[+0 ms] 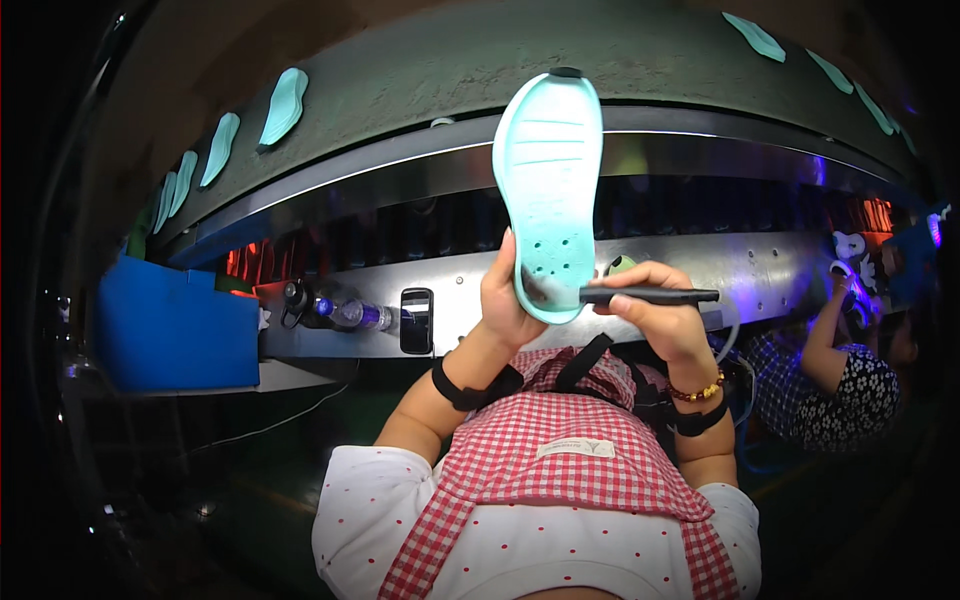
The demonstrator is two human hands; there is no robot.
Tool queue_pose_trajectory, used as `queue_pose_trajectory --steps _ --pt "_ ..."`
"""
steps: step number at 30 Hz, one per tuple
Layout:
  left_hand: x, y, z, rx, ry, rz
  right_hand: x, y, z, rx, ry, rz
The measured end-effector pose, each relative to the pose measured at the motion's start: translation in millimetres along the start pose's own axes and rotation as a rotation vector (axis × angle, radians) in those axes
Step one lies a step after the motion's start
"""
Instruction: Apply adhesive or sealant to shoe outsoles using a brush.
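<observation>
My left hand [508,298] grips a pale aqua shoe sole [546,180] by its lower end, fingers wrapped along the left edge. The sole stands upright before me, with grooves across its upper part, several small holes lower down and a black patch at its top end. In my right hand [655,312] is a black pen-like tool [650,296], held level with its left end against the lower part of the sole. A dark, blurred patch lies just left of that end; I cannot make out whether it is bristles or a mark.
Beyond a metal rail, a dark belt carries more aqua soles [285,105], some at the far right [755,38]. On the metal bench [385,272] lie a phone [416,320] and bottles [352,314]. A blue box [185,325] stands left; a co-worker [845,385] sits right.
</observation>
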State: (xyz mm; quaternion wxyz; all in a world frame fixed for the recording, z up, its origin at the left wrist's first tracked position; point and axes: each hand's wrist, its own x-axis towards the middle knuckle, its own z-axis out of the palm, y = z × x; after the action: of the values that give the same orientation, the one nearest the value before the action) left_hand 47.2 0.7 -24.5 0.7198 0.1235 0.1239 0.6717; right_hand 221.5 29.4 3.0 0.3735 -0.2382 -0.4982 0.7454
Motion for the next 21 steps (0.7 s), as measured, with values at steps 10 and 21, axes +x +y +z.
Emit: queue_pose_trajectory --steps 10,21 --pt "16.4 40.3 -11.5 0.077 -0.051 -0.505 3.1 -43.5 1.8 -0.576 -0.382 -0.301" --pt "7.2 63.8 26.2 0.662 -0.091 -0.758 0.2 -61.5 -15.1 -0.631 -0.481 -0.302"
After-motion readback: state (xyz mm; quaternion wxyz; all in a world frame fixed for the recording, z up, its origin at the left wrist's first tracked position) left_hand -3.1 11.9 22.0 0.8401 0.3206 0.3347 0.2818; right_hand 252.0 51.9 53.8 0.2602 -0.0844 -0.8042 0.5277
